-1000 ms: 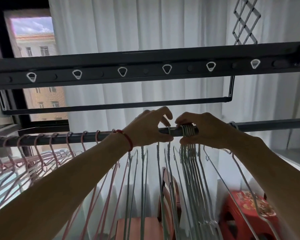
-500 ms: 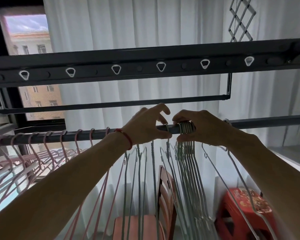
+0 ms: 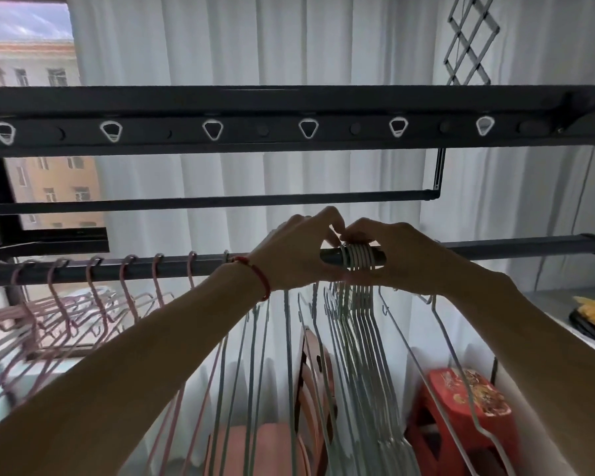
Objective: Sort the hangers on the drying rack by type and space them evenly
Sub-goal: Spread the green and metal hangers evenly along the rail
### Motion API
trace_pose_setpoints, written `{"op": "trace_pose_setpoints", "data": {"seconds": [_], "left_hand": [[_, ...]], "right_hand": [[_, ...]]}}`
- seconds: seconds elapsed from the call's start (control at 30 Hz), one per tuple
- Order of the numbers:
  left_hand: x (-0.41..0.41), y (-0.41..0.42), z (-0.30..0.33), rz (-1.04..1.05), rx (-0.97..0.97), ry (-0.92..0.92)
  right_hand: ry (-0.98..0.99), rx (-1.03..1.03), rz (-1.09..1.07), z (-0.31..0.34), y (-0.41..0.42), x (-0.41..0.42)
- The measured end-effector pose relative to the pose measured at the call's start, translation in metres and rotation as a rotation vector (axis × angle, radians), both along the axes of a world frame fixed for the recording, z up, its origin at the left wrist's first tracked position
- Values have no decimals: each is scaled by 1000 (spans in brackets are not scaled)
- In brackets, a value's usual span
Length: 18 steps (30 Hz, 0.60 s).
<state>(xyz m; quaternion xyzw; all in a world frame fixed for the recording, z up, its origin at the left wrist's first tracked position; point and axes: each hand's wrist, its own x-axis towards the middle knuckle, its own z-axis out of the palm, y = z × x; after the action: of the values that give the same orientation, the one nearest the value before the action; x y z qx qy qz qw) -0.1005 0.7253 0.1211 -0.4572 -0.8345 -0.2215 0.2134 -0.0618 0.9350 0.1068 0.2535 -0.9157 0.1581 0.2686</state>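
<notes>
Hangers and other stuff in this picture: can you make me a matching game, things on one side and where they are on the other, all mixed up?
Things:
1. pink hangers
2. bunched pale hangers
3. red stool
4. red string bracelet

Places:
A. on the floor, lower right
B. spread along the left part of the rail
C. around the wrist of the left hand
D. packed tight on the rail, under the right hand

Pairs: 1-B, 2-D, 3-A, 4-C
</notes>
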Motion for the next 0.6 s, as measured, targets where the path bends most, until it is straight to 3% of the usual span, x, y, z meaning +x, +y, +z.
{"op": "trace_pose_setpoints", "data": {"seconds": [0.37,0.6], "left_hand": [[-2,0,1,-17,11,-33],[11,13,-1,72,27,-39]], "right_hand": [[-33,1,-85,2,7,9],[-25,15,23,0,31,3]]}}
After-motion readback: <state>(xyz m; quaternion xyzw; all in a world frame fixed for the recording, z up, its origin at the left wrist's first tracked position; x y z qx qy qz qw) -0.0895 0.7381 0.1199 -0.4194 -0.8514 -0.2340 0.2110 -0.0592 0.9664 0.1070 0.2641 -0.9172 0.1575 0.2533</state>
